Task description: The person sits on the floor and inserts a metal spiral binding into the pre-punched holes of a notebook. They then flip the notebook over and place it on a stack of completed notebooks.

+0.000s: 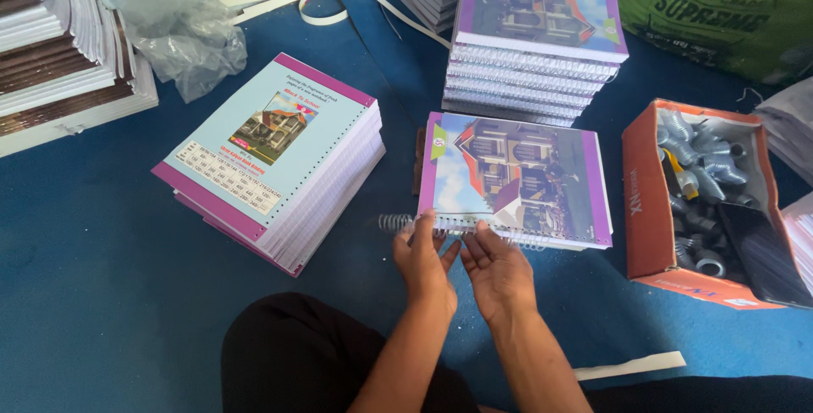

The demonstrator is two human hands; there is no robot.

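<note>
A notebook with a glossy cover showing a house and purple edges lies on the blue floor in front of me. A metal spiral coil runs along its near edge and sticks out to the left. My left hand pinches the coil at the notebook's near left corner. Beside it, my right hand has its fingertips on the coil and the near edge, fingers spread.
A stack of unbound punched notebooks sits at left. A pile of spiral-bound notebooks stands behind. An orange box of coils is at right, a green sack behind it. Plastic wrap and more stacks lie far left.
</note>
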